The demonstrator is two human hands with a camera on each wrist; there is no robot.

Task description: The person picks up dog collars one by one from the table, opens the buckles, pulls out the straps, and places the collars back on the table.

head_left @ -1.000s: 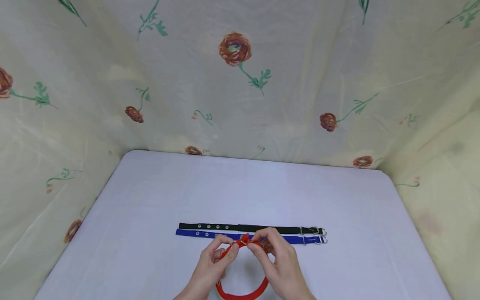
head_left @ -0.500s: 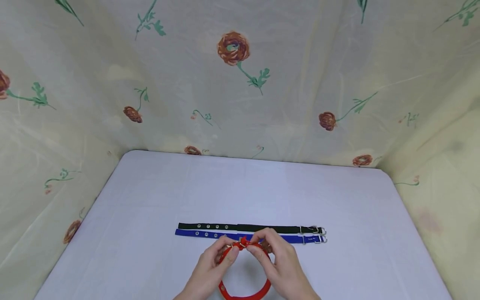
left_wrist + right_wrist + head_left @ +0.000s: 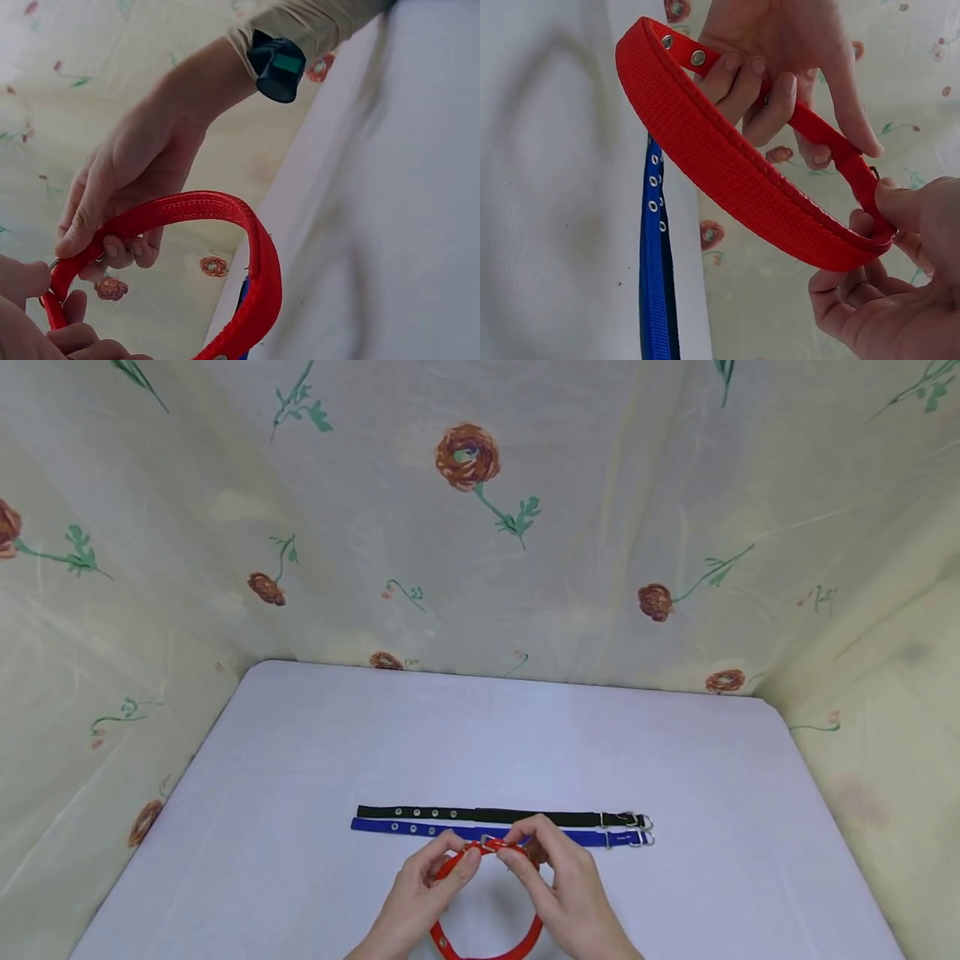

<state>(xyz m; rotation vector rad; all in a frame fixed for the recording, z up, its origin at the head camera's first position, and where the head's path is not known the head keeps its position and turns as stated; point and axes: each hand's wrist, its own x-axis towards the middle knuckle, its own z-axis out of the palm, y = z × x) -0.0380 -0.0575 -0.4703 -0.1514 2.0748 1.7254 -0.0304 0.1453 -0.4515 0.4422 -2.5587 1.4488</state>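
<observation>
A red webbing collar [image 3: 517, 949], bent into a ring, is held up between both hands. My left hand [image 3: 417, 890] pinches the strap left of the metal buckle [image 3: 487, 841], thumb on the near side. My right hand [image 3: 564, 887] pinches it close to the buckle's right side. In the right wrist view, the collar [image 3: 735, 176] shows metal eyelets [image 3: 697, 58] along the strap beside the left hand's curled fingers [image 3: 772, 112]. Part of the buckle is hidden by the fingertips. The left wrist view shows the padded, stitched section of the collar [image 3: 262, 292].
A black collar [image 3: 577, 819] and a blue collar [image 3: 588, 838] lie straight, side by side, on the white table [image 3: 300, 735] just beyond the hands. Flower-printed cloth [image 3: 555, 610] hangs behind the table and along both sides.
The red strap end that stuck up as a small fold at the buckle now lies flatter, and the buckle's frame shows. Both hands keep nearly the same place.
</observation>
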